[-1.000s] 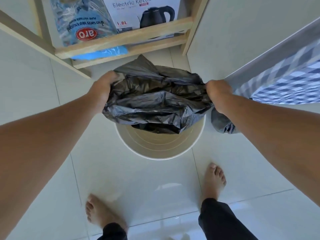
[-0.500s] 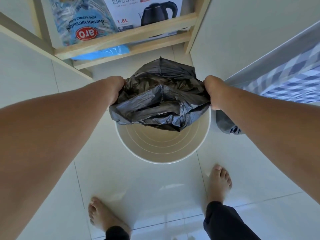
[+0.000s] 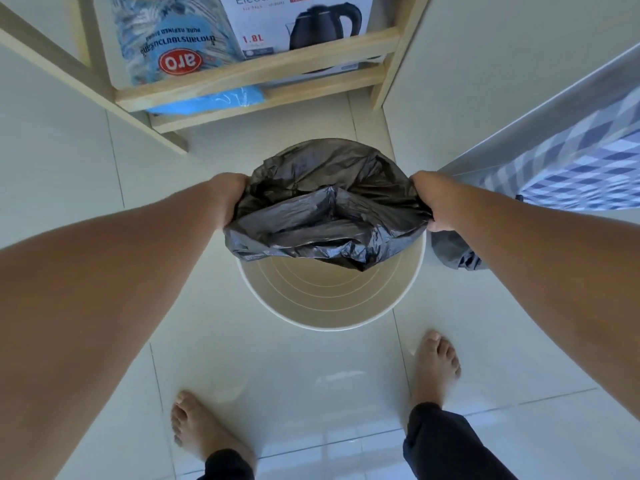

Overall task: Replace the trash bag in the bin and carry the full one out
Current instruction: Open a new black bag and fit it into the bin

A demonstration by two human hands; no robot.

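Observation:
A round cream bin point(image 3: 329, 306) stands on the tiled floor below me, its inside bare and ribbed. An empty black trash bag point(image 3: 325, 209) is stretched over the bin's far half, crumpled and partly spread. My left hand point(image 3: 230, 195) grips the bag's left edge. My right hand point(image 3: 429, 199) grips its right edge. The bag's near edge hangs loose over the bin's mouth. A dark grey full bag point(image 3: 453, 251) sits on the floor to the right of the bin, partly hidden by my right forearm.
A wooden shelf point(image 3: 256, 74) stands just beyond the bin, holding an electric kettle box point(image 3: 301, 26) and a blue printed sack point(image 3: 173, 39). A checked blue cloth point(image 3: 581, 168) covers furniture at the right. My bare feet point(image 3: 436, 365) stand on the glossy tiles near the bin.
Both hands have carried the black bag down and away from me, spreading it wider over the bin's far rim. My feet have shifted slightly.

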